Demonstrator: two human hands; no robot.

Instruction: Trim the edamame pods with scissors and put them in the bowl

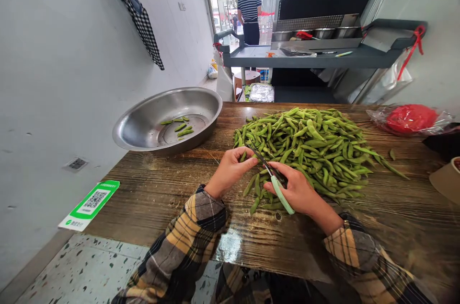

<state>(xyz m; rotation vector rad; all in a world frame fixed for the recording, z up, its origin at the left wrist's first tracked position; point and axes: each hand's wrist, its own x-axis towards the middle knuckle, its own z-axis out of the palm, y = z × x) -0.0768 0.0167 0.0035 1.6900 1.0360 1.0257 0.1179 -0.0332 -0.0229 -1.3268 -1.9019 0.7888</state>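
In front of a big heap of green edamame pods (pixel 309 136), my right hand (pixel 296 191) grips scissors (pixel 279 192) with a pale green handle. Their dark blades point up and left, toward the fingers of my left hand (pixel 233 169). My left thumb and forefinger pinch an edamame pod (pixel 244 155), partly hidden by the fingers, right beside the blades. To the left stands a wide steel basin (pixel 136 126) with several pods lying on its bottom.
A green QR code card (pixel 94 202) sits at the table's left edge. Red plastic in a clear bag (pixel 411 118) and a paper cup (pixel 445 180) are at the right. Behind the wooden table (pixel 161 189) stands a grey cart (pixel 247 57); a person (pixel 249 6) is beyond it.
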